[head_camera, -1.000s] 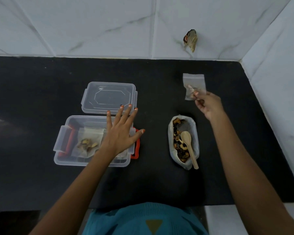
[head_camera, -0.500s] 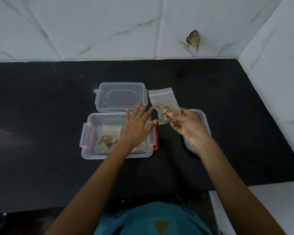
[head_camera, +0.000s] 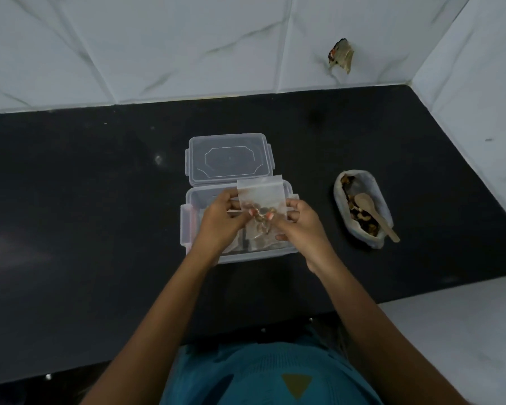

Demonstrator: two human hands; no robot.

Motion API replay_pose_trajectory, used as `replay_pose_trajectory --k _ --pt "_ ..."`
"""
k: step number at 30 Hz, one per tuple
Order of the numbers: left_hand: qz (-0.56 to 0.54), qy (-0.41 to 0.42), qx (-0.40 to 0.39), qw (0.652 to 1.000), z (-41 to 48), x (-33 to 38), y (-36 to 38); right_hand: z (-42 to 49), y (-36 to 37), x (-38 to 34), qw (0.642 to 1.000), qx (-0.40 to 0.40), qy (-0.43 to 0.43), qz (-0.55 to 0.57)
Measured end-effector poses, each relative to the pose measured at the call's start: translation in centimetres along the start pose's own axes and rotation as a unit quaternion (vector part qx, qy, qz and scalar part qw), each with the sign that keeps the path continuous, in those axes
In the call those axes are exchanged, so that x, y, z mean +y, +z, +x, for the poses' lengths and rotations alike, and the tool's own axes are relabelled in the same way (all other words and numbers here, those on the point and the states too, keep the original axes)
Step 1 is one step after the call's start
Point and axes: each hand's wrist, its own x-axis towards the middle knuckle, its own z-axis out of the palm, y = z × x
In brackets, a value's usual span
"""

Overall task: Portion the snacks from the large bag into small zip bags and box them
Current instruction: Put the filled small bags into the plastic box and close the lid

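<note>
- Head view: the step in hand looks like boxing a filled portion. A small zip bag [head_camera: 260, 192] with a few snacks in its lower part is held upright over the open box [head_camera: 187, 226], not yet laid in it.
- The left hand [head_camera: 219, 220] has its fingers curled in and pinches the zip bag at its left lower side. The right hand [head_camera: 301, 227] does the same from the right, so the fingertips of both meet near the snacks.
- Whether the zip strip along the top is pressed closed cannot be told (the plastic is clear and the strip shows only as a pale band).
- The box stands on the black tabletop [head_camera: 100, 206] straight ahead of the person, and its lid [head_camera: 230, 159] lies just behind it. At least one more small bag seems to lie in the box, mostly hidden by the hands.
- The large bag [head_camera: 339, 197] sits open well to the right, with a wooden spoon [head_camera: 364, 202] resting in the snacks.
- Next, as I judge it, check or run the seal, then lower the zip bag flat into the box and let go. After that a fresh zip bag and the spoon would be needed.
</note>
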Motion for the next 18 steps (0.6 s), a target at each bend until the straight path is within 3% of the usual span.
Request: replay_pose_trajectory --k 6,10,15,18 --pt "0.113 -0.077 0.004 0.991 0.8 -1.1 -1.3 0.7 1.4 0.9 0.974 0.035 -0.065 -0.216" --pt "0.185 -0.082 0.009 0.979 1.3 -2.4 -1.2 1.4 1.9 2.1 0.918 0.036 -0.085 -0.386" --pt "0.246 -0.048 0.037 0.967 1.6 -3.2 -0.2 2.0 2.6 1.8 0.874 -0.001 -0.087 -0.479" --pt "0.329 -0.017 0.054 0.943 1.6 -3.5 0.3 2.2 3.1 1.6 0.858 -0.032 -0.109 -0.501"
